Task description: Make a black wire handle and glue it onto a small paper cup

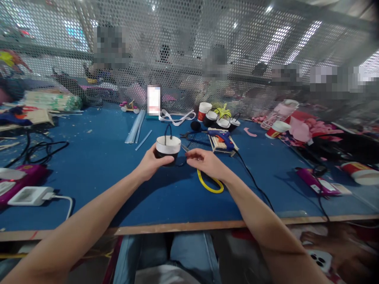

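Note:
My left hand grips a small black cup with a white rim and a black wire handle, held just above the blue table. My right hand hovers to the right of the cup with its fingers curled and pinched near a thin dark wire; what it pinches is too small to tell. A yellow ring lies on the table partly under my right wrist.
A blue glue gun rests on a wooden stick frame behind my right hand, its black cord trailing right. Several similar cups stand further back. Clear sticks, a white charger, a purple tool and a mesh screen surround.

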Tool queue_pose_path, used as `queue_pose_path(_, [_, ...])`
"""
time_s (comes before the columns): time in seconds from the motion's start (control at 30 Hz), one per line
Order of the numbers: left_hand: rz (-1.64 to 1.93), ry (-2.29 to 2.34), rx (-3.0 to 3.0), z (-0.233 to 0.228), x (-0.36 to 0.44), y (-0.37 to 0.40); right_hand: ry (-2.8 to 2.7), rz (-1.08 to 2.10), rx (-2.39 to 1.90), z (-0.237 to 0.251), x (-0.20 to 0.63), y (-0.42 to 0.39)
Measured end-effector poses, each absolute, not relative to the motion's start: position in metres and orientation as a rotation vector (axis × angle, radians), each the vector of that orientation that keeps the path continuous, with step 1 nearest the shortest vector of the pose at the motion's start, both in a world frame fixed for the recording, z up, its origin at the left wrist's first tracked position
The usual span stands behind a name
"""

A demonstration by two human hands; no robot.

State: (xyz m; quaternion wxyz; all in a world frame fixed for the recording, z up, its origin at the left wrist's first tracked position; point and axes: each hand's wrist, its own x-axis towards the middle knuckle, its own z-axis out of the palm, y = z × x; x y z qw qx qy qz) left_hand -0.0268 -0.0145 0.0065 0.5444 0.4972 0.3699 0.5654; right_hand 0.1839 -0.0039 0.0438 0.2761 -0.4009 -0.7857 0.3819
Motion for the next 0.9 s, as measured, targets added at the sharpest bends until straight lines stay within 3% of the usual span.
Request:
queue_pose_path(0.37, [1.280, 0.856, 1.922, -0.009, -0.012, -0.028, -2.090, 0.793, -0.875, 0.022, 0.163, -0.015])
queue_pose_path(0.57, [1.326, 0.950, 1.913, -0.003, -0.014, -0.028, -2.216, 0.527, -0.800, 0.031, 0.169, -0.012])
queue_pose_path(0.9, [1.316, 1.217, 1.993, -0.008, -0.013, -0.016, -1.999, 0.363, -1.021, 0.065, 0.178, -0.019])
